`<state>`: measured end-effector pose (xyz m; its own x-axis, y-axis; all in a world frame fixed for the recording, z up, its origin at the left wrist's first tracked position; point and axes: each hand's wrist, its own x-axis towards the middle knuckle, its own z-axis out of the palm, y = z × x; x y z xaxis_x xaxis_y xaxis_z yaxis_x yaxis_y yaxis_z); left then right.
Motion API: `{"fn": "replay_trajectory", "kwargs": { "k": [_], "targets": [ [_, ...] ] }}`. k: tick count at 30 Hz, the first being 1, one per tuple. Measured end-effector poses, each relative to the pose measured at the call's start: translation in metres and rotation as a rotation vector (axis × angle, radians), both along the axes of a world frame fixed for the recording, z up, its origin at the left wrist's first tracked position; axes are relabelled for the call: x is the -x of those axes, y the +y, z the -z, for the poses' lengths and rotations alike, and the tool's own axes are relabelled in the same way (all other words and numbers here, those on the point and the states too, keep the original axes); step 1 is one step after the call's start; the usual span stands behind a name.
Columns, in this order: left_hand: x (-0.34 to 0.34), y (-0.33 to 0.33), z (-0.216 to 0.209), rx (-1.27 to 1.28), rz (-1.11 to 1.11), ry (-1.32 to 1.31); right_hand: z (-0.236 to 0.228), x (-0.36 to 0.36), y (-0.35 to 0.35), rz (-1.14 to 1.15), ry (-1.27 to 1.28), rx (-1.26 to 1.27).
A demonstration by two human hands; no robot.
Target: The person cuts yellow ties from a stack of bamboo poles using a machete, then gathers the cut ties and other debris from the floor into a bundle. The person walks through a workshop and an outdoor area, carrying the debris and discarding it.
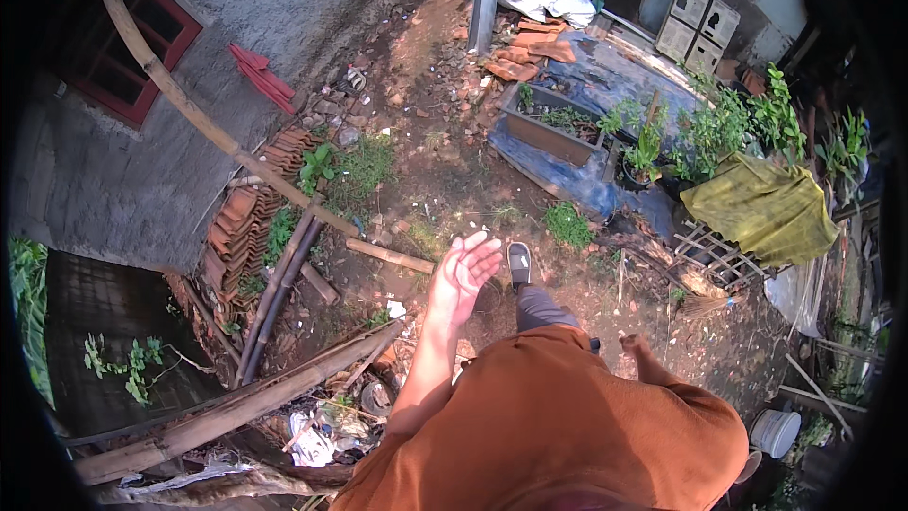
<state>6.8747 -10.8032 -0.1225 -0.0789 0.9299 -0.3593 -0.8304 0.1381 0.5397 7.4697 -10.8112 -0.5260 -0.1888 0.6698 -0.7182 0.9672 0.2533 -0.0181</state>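
My left hand [465, 270] is raised in front of my body, palm turned up. Its fingers are loosely bent and spread, and nothing lies in them. A bamboo pole piece [390, 255] on the ground shows just left of this hand, with no visible grip on it. My right hand [636, 345] hangs low at my right side, fingers curled in. Whatever it may hold is too small to make out. One shoe [519, 263] of mine stands on the dirt between the hands.
Stacked roof tiles [241, 237] and leaning bamboo poles [279, 293] line the left, with a long bamboo beam [236, 416] nearer. On the right are a planter box [553, 123] on a blue tarp [530, 156], a yellow-green cloth [757, 208] over a slatted rack, and a white bucket [776, 432].
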Motion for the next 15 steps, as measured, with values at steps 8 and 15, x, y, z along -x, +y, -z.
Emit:
{"fn": "replay_trajectory", "kwargs": {
  "k": [8, 15],
  "targets": [
    [0.157, 0.156, 0.007, 0.199, -0.468, 0.035, 0.038, 0.273, 0.294, -0.399, 0.023, 0.075],
    [0.289, 0.297, 0.021, 0.234, -0.577, 0.115, -0.171, 0.664, 0.597, 0.144, 0.946, -0.202]
  ]
}}
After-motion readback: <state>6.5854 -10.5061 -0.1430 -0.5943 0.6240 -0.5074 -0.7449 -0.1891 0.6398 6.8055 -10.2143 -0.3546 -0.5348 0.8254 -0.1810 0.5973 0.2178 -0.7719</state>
